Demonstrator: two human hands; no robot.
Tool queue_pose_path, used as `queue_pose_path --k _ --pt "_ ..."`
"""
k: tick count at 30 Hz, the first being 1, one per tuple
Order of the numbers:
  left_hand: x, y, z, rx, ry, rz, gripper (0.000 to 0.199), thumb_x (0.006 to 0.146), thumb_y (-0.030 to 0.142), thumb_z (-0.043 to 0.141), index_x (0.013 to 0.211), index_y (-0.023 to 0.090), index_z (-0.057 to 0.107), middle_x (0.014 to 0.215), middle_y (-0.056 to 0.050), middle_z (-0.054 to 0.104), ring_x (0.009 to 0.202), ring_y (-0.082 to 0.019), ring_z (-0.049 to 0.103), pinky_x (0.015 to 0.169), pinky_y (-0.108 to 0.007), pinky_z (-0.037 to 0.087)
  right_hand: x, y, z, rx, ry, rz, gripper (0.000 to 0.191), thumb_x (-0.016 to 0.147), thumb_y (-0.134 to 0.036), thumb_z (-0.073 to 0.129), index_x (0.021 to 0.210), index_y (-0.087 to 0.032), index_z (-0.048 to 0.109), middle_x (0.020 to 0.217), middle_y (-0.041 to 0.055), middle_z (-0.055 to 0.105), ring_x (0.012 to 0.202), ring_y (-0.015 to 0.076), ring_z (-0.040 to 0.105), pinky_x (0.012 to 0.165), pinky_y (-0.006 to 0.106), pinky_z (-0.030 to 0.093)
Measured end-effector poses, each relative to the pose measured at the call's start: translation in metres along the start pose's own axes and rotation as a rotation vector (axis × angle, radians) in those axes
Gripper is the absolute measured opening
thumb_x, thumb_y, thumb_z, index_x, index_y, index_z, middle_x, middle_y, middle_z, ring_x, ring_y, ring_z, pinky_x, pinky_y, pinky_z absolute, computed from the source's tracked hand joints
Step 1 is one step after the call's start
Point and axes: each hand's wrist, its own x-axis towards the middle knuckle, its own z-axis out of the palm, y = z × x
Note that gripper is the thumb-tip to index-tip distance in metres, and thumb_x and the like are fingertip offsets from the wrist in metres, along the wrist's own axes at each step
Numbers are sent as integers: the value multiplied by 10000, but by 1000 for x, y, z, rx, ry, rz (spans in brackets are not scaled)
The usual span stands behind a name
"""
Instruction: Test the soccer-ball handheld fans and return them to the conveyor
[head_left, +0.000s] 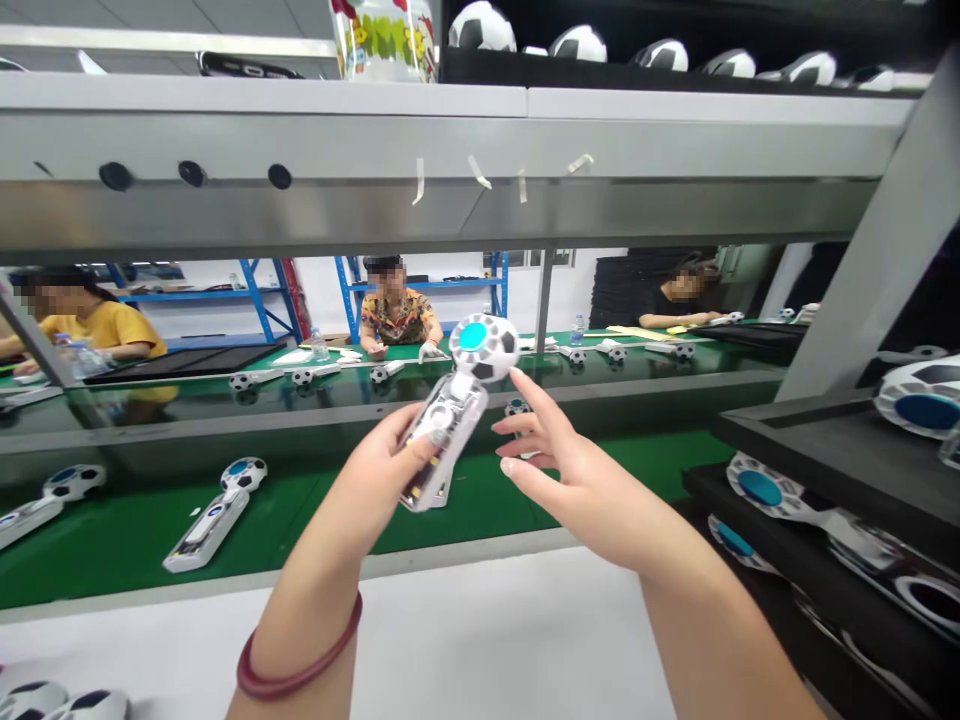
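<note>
My left hand is closed around the handle of a handheld fan. Its round head is patterned like a soccer ball with a blue disc at the centre, and circuitry shows in the open handle. Just right of the fan head is my right hand, fingers spread and holding nothing; its index fingertip is close to the head, and whether it touches I cannot tell. Another fan lies behind my hands on the green belt, partly hidden. To the left, a similar fan rests on the belt.
A white work surface runs along the front. Black trays with fan parts are stacked at right. Overhead spans a grey shelf. More fans lie on the far belt, where several people, including a co-worker, sit opposite.
</note>
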Motion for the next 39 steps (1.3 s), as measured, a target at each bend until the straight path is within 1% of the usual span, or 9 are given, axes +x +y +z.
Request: queue_pose_path --k 4,7,11,15,19,23,33,36,39 --pt "-13 11 23 19 -119 11 408 728 325 631 1107 240 506 1001 -25 596 880 -196 562 719 -261 453 -1 -3 3 53 143 -142 653 849 -214 455 1375 -404 118 1178 17 511 1028 171 533 886 369 461" --pt "-15 9 33 -85 -181 7 476 730 293 644 1158 272 437 1019 -31 576 870 -194 564 726 -281 460 -3 -6 3 48 203 -195 621 843 -170 446 1364 -395 192 1171 2 523 1052 172 518 913 367 448" --pt "-17 9 37 -321 -311 -30 590 760 313 636 1263 340 328 1088 -42 558 898 -205 571 762 -319 468 -7 -11 3 27 238 -249 605 831 -143 442 1345 -403 259 1177 -10 524 1040 176 527 910 360 456" --pt "-23 14 37 -392 -376 -38 602 787 276 614 1294 363 301 1118 -46 555 937 -215 568 759 -306 472 -9 -15 2 47 237 -249 601 826 -140 434 1349 -389 272 1158 2 540 1006 184 547 818 329 510" --pt "-26 18 39 -396 -372 -33 581 805 260 588 1296 365 296 1228 -45 494 1045 -243 522 746 -281 480 -11 -17 0 52 241 -259 603 827 -143 443 1338 -414 275 1131 -17 558 995 177 554 821 331 508" --pt "-29 19 43 -391 -392 -6 567 819 270 571 1300 355 283 1274 -30 452 1112 -239 470 849 -312 453 -10 -16 0 70 245 -264 600 829 -146 447 1341 -409 273 1113 -18 572 1004 177 554 837 336 499" --pt "-37 26 56 -398 -407 -67 547 827 289 560 1271 373 252 1276 -26 421 1052 -224 498 805 -308 460 -15 -24 -4 74 263 -239 602 818 -123 436 1329 -412 301 1114 -19 572 997 185 561 843 351 500" --pt "-36 25 58 -386 -386 -64 545 822 309 561 1270 360 256 1275 -32 422 1022 -222 512 783 -306 460 -15 -27 -5 61 231 -193 592 820 -136 441 1331 -402 305 1102 -14 580 976 198 571 820 363 510" --pt "-36 23 60 -385 -369 -56 580 813 330 570 1285 364 236 1255 -25 439 1016 -209 513 825 -311 443 -14 -24 -4 66 246 -184 579 830 -152 434 1338 -394 296 1097 -10 583 933 191 584 783 349 523"
